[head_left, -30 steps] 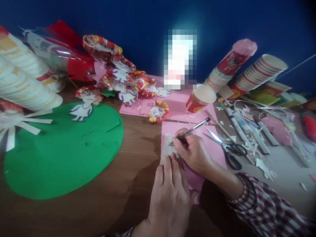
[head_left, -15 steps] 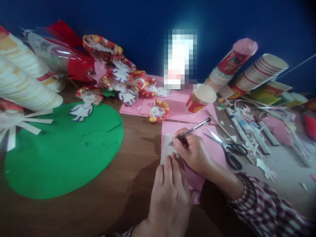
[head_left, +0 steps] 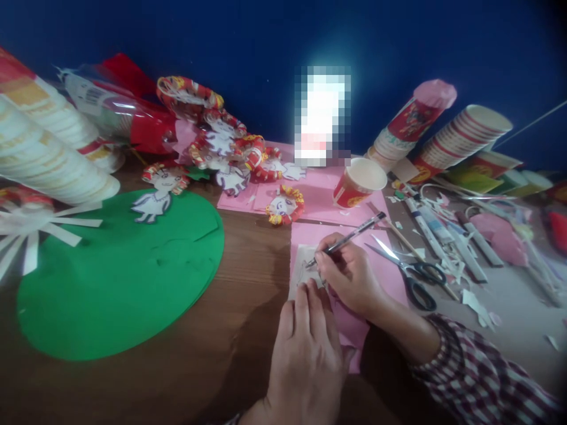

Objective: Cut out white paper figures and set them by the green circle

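Observation:
My right hand is closed round a pen, its tip at a small whitish piece of paper with a dark line drawing on it. My left hand lies flat with fingers stretched out, fingertips resting on the paper's lower part and covering some of it. Beneath the paper is a pink sheet. Scissors with dark handles lie partly opened just right of my right hand. A paper doll head with a red-and-yellow curled rim sits beyond the paper.
Green paper shapes spread on the left, a paper doll on their edge. Stacked paper cups lean at the right; one red cup stands behind my hands. Markers and scraps litter the right. A blurred bright screen stands behind.
The pen in my right hand has shifted slightly right and down over the paper. My left hand stays in place. The whole view has shifted a little.

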The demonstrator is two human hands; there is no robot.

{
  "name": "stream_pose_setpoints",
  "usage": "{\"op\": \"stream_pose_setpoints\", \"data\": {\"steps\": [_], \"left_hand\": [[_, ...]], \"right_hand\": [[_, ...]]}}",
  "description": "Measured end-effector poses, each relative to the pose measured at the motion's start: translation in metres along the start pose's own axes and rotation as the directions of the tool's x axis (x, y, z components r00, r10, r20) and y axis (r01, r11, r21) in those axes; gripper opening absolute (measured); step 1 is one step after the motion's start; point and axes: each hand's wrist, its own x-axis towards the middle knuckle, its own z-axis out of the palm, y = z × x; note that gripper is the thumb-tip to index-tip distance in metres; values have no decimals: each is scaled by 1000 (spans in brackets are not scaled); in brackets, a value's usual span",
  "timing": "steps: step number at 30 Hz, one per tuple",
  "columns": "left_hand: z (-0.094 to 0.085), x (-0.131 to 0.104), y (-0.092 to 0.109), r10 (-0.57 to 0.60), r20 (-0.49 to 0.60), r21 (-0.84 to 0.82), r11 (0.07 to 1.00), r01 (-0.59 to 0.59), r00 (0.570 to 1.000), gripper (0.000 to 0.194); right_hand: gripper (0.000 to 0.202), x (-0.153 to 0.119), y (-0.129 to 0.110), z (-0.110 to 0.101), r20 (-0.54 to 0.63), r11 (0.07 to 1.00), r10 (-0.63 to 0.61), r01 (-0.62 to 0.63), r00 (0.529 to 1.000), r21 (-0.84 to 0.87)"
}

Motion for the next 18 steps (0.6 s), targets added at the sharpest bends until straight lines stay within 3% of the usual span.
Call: {"op": "stream_pose_setpoints", "data": {"steps": [5, 14, 18], "left_hand": [[0, 0, 0, -2, 32, -5, 1000, 2, 999, 53], [0, 3, -2, -5, 20, -27, 1000, 6, 1000, 57], [0, 3, -3, 0, 29, -33, 999, 1, 1000, 55]], "right_hand": [[4, -1, -3, 0, 98, 996, -29, 37, 995, -80], [5, 0, 2, 2, 30, 999, -26, 24, 999, 39], [7, 1, 3, 3, -58, 989, -17, 26, 998, 147]]}}
